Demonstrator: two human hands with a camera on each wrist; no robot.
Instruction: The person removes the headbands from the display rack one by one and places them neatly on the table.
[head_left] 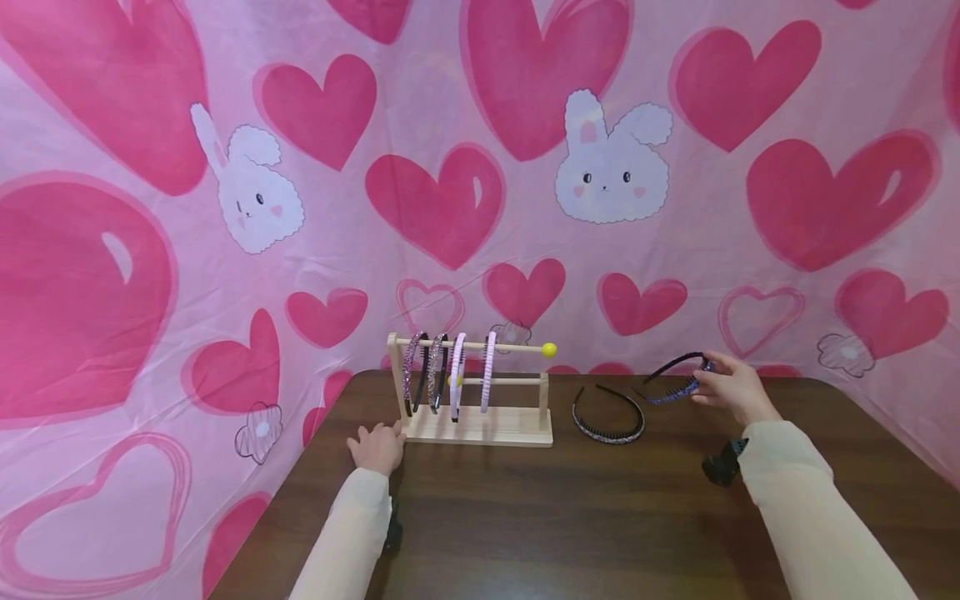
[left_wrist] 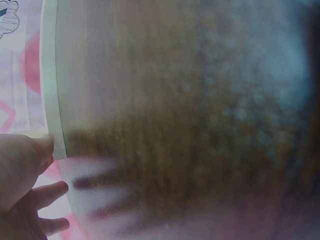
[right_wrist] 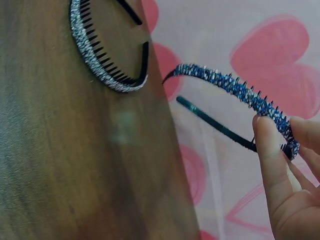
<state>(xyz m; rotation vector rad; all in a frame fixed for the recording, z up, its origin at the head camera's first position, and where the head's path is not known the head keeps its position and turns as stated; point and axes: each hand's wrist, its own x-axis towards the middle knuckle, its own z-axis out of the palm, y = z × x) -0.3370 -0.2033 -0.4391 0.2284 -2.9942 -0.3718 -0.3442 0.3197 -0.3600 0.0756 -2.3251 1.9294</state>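
Note:
My right hand (head_left: 731, 387) holds a blue glittery headband (right_wrist: 225, 82) with comb teeth, pinched between thumb and fingers above the table's back right. To its left on the table lies a silver glittery headband (head_left: 611, 437), black inside with teeth. My left hand (head_left: 377, 448) rests on the table with fingers spread, touching the left end of a wooden headband rack (head_left: 480, 435). On the rack's upper bar hang a pink-purple glittery headband (head_left: 408, 375), a silver-brown glittery headband (head_left: 433, 375) and two light pink headbands (head_left: 487, 375). In the left wrist view the base edge (left_wrist: 54, 100) meets the thumb.
The rack's upper bar ends in a yellow ball (head_left: 549, 350) on the right; a lower bar (head_left: 502, 381) runs beneath it. The dark wooden table (head_left: 540, 517) backs onto a pink heart-patterned cloth (head_left: 465, 108).

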